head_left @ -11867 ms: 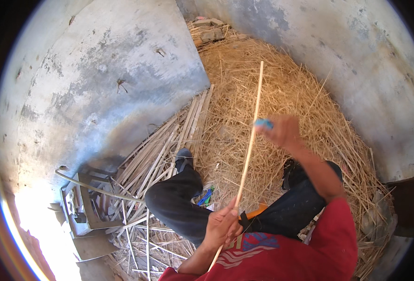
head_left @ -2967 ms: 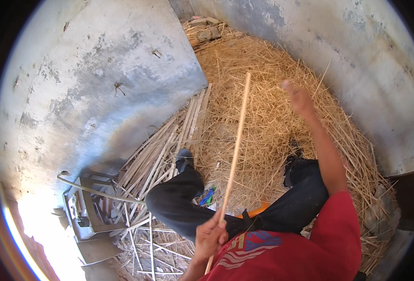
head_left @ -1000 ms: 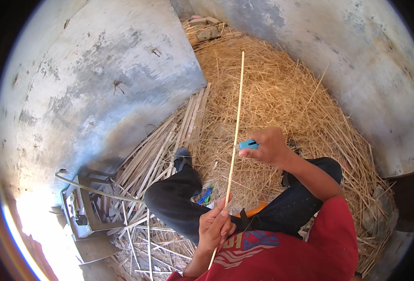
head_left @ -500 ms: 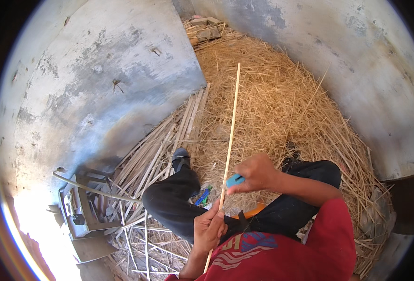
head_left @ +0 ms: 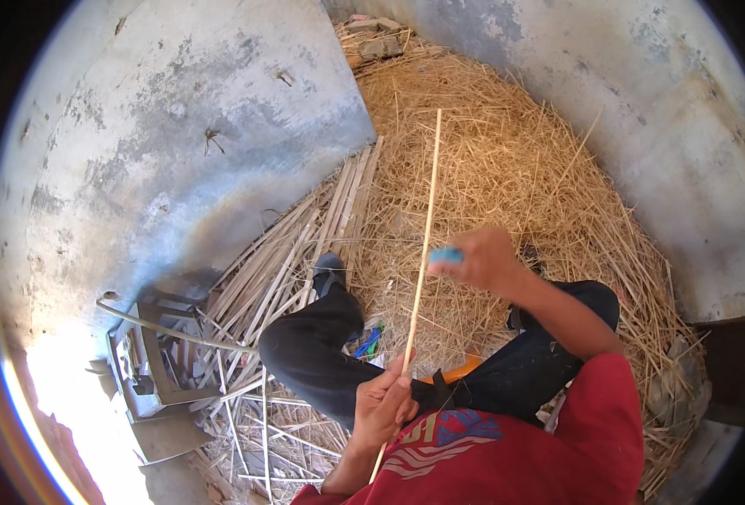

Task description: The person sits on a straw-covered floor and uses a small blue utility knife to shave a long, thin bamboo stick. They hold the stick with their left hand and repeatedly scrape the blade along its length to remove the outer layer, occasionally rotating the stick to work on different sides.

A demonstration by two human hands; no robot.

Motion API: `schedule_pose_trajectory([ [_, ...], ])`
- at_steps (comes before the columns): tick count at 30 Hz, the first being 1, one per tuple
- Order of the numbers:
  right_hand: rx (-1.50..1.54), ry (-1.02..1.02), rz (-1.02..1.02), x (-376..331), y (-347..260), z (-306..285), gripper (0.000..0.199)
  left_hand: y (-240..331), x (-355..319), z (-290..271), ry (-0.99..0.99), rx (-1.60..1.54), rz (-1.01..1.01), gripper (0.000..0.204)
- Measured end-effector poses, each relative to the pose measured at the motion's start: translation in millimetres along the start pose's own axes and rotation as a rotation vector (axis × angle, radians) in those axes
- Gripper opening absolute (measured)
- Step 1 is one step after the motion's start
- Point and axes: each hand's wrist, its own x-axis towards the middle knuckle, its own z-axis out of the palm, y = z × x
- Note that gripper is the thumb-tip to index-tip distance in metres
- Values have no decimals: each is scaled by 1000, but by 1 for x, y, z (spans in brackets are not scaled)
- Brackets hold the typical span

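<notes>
A long, thin, pale strip of split cane or bamboo [head_left: 430, 202] runs from my lap out over the litter on the floor, tilted slightly right at its far end. My left hand [head_left: 383, 406] is closed around its lower part, close to my body. Farther along, my right hand [head_left: 484, 259] grips a small blue object [head_left: 447, 255], which looks like a tool handle. It sits right beside the strip; whether it touches cannot be told. Any blade is not visible, and the right hand is slightly blurred.
Straw-like shavings [head_left: 490, 160] cover the floor ahead. Long flat strips [head_left: 339, 210] lie in a bundle at the left, near my foot. A small frame-like box [head_left: 158, 362] stands at lower left. Worn walls [head_left: 212, 101] enclose both sides. An orange item [head_left: 463, 368] lies between my legs.
My right hand with the blue object has moved away from my body, farther along the strip. My left hand still holds the strip in nearly the same place.
</notes>
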Motion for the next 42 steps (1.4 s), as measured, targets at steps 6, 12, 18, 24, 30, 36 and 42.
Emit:
schedule_pose_trajectory([
  [6, 16, -99, -221, -15, -39, -4, 69, -1, -1, -4, 5, -29, -7, 38],
  [12, -30, -64, 155, 11, 38, 6, 72, -6, 0, -7, -23, -18, -58, 39],
  [18, 31, -19, -95, -12, -15, 9, 72, 0, -4, -4, 14, 1, -41, 40],
  [24, 26, -30, 0, -5, -8, 12, 69, -2, -4, -6, 23, 16, -58, 40],
  [30, -89, 19, 115, 11, 34, 8, 67, -3, -9, -8, 14, 75, -56, 40],
  [36, -49, 31, -14, 0, 13, -2, 72, -2, -11, -7, -8, 122, -59, 39],
  [42, -309, -56, 377, 34, 84, -14, 71, -11, -27, -13, -42, 177, -79, 38],
])
